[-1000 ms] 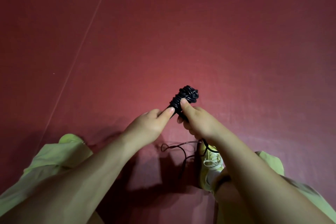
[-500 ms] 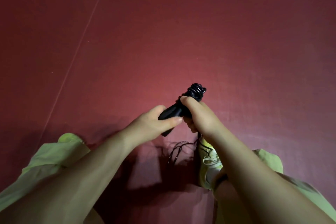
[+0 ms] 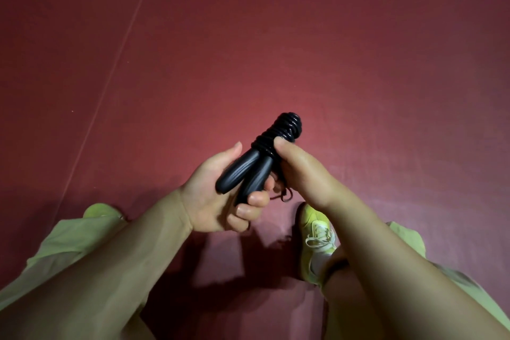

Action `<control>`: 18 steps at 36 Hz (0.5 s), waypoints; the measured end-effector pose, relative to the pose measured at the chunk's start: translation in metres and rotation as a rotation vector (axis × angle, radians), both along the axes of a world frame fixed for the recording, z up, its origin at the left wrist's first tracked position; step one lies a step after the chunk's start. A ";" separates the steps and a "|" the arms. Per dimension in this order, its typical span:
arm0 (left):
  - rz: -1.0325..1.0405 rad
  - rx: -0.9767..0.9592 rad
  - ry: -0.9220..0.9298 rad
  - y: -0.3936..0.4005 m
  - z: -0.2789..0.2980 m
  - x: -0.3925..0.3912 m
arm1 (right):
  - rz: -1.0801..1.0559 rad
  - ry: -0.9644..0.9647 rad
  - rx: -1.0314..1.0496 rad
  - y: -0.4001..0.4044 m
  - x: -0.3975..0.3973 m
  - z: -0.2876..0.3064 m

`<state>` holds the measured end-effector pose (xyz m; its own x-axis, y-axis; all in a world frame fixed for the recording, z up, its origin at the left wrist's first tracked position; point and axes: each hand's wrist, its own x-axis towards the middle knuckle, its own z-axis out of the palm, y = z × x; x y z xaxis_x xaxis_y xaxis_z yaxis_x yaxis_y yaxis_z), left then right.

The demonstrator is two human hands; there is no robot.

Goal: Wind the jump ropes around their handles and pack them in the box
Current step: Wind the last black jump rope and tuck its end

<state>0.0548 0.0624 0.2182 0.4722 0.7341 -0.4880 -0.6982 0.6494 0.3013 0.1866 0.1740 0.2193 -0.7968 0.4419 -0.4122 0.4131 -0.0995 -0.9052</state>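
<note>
The dark red matte floor (image 3: pixel 331 50) lies bare across the whole far half of the scene, and on to the left and right edges, broken only by a thin pale seam line (image 3: pixel 118 44) running diagonally at the left. Room is tight in the near middle. There the left hand (image 3: pixel 218 193) and right hand (image 3: pixel 300 171) meet around two smooth black plastic handles (image 3: pixel 245 171) wound with glossy black cord (image 3: pixel 281 130), held above the floor. Below them a yellow-green laced sneaker (image 3: pixel 317 234) stands on the floor, just right of centre. Pale green trouser legs (image 3: pixel 71 246) close off the near left and near right corners, with a narrow strip of floor between them.
</note>
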 end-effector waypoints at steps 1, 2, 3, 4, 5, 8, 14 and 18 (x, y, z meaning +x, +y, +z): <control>0.013 -0.031 0.053 0.001 0.001 0.000 | 0.006 -0.030 0.036 0.000 0.002 -0.001; 0.019 -0.050 0.112 0.003 0.002 0.000 | 0.005 -0.054 0.059 0.000 0.003 -0.002; 0.018 -0.063 0.177 0.004 0.002 -0.001 | 0.005 -0.075 0.071 0.000 0.004 -0.003; 0.012 -0.071 0.248 0.004 0.000 -0.002 | 0.012 -0.103 0.080 -0.001 0.004 -0.004; 0.000 -0.080 0.317 0.004 -0.002 -0.003 | 0.021 -0.140 0.094 -0.001 0.004 -0.006; -0.018 -0.102 0.445 0.004 -0.007 -0.003 | 0.015 -0.243 0.141 -0.004 0.002 -0.006; -0.018 -0.076 0.627 0.007 -0.015 0.001 | 0.004 -0.322 0.235 -0.006 -0.003 -0.007; -0.030 -0.014 0.911 0.007 -0.016 0.004 | 0.005 -0.366 0.201 -0.008 -0.003 -0.009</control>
<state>0.0592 0.0694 0.2019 -0.0815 0.7189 -0.6904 -0.1761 0.6714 0.7199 0.1832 0.1661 0.2106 -0.6157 0.5389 -0.5749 0.7116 0.0668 -0.6995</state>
